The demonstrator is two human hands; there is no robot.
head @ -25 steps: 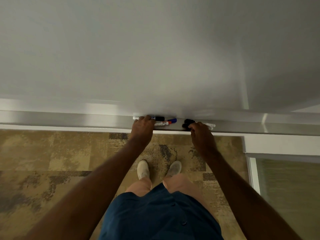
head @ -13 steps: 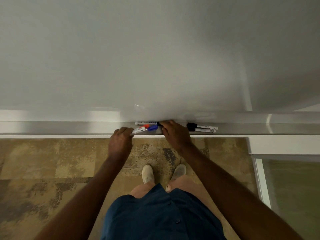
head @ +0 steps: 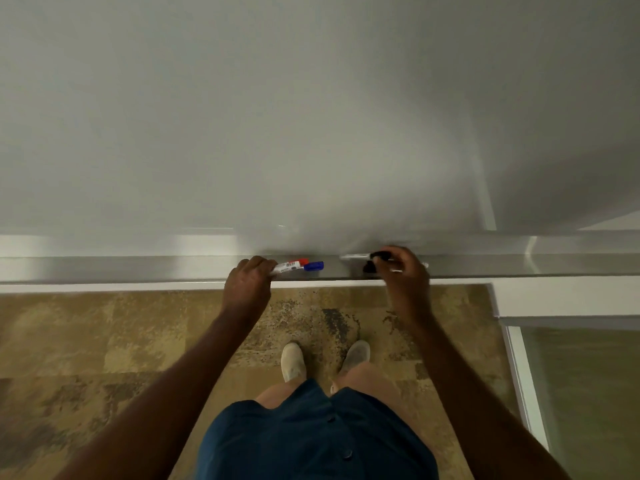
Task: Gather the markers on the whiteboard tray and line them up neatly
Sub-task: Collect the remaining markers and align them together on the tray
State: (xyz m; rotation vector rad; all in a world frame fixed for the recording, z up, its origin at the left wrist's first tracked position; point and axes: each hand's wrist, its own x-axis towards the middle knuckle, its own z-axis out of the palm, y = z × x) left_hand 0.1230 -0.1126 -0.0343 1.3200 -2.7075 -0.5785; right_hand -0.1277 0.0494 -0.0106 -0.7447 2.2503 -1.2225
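Head view: left hand [head: 247,284] fingers grip red and blue markers [head: 298,265], right hand [head: 403,271] closes on black markers [head: 375,259] — likely bunching them along the tray [head: 138,270].

Whiteboard [head: 311,116] stood upright in front of the person, w/ its tray [head: 138,268] running left-right along the bottom edge. Left hand [head: 247,289] sat at the tray's front lip, left of centre, closed round two markers [head: 298,265] lying side by side, caps pointing right. Right hand [head: 405,275] sat further right on the tray, well apart from the left, fingers on another marker bunch [head: 372,260], partly hidden. Carpet floor [head: 104,341] lay below the tray; shoes [head: 292,362] on it, btwn the arms
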